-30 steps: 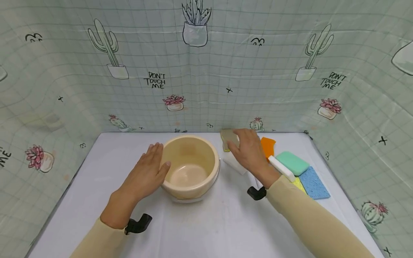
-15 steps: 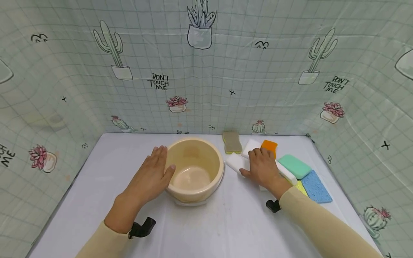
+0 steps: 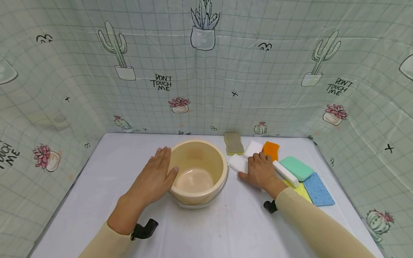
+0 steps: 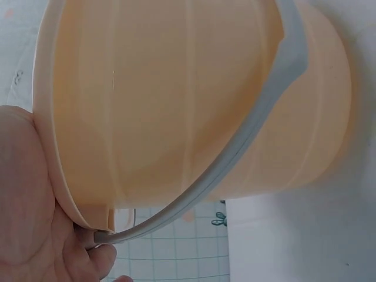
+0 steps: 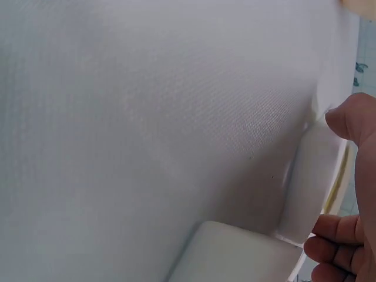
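Note:
A cream plastic bucket (image 3: 193,197) with a grey handle (image 4: 235,147) stands upright left of the table's middle. My left hand (image 3: 154,175) rests with straight fingers against its left rim, thumb over the opening. To the bucket's right, my right hand (image 3: 259,172) reaches down over white sponges. Its thumb and curled fingers grip the ends of one white sponge block (image 5: 311,176). Another white sponge (image 5: 235,252) lies beside that one in the right wrist view. Left of the hand in the head view shows a white sponge (image 3: 238,163), and beyond the fingers another white piece (image 3: 253,147).
A grey-and-yellow scrub sponge (image 3: 233,143) lies at the back. An orange sponge (image 3: 271,150), a green sponge (image 3: 297,168), a blue sponge (image 3: 318,190), a yellow sponge (image 3: 303,193) and a white block (image 3: 285,173) cluster right. A printed curtain (image 3: 206,79) surrounds the table.
My right hand has drawn back from near the scrub sponge, down and right onto the white sponges, and its fingers have curled. The left hand stays at the bucket's rim; the view has shifted slightly.

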The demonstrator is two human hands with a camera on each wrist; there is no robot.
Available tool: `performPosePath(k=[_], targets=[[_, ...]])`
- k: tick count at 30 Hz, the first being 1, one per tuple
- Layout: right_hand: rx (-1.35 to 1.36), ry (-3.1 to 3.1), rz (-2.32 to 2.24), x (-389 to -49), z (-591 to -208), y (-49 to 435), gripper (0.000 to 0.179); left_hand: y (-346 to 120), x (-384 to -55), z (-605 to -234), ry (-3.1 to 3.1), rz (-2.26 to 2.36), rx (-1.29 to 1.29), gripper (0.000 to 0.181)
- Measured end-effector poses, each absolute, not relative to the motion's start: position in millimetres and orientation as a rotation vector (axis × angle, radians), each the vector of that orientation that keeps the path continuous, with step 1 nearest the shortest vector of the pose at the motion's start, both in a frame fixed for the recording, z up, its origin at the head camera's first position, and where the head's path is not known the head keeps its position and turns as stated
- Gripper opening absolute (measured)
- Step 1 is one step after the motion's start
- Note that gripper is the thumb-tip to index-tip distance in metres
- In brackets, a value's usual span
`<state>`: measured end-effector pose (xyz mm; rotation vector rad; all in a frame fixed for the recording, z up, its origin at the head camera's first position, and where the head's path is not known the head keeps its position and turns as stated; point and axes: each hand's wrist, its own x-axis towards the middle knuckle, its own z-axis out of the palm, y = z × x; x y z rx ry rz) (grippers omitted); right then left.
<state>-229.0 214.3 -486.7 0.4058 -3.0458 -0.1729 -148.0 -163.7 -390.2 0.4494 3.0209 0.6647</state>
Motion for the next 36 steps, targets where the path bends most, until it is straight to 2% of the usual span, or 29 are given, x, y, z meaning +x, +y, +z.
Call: performPosePath(k=[8, 17, 23, 26, 36], targets=[[0.401, -2.996, -0.054, -227.3, -475.5, 219.6, 0.062, -158.4, -151.4, -391.0, 3.025, 0.661, 0.458, 0.075], [0.477, -2.701, 0.11, -231.2, -413.6, 225.7, 0.059, -149.4, -153.1, -390.0, 3.022, 0.629, 0.478, 0.074], [0.64, -2.688, 0.242, -227.8, -362.8, 185.6, 0.058, -157.3, -157.9, -388.4, 3.04, 0.648, 0.532, 0.068], [0.777, -2.698, 0.232, -225.1, -349.8, 160.1, 0.058, -160.1, -161.8, -390.5, 3.035, 0.642, 0.565, 0.067], [1.152, -2.703, -0.034, -226.5, -358.8, 106.0, 0.059, -158.2, -165.2, -394.8, 3.061, 0.612, 0.594, 0.065]])
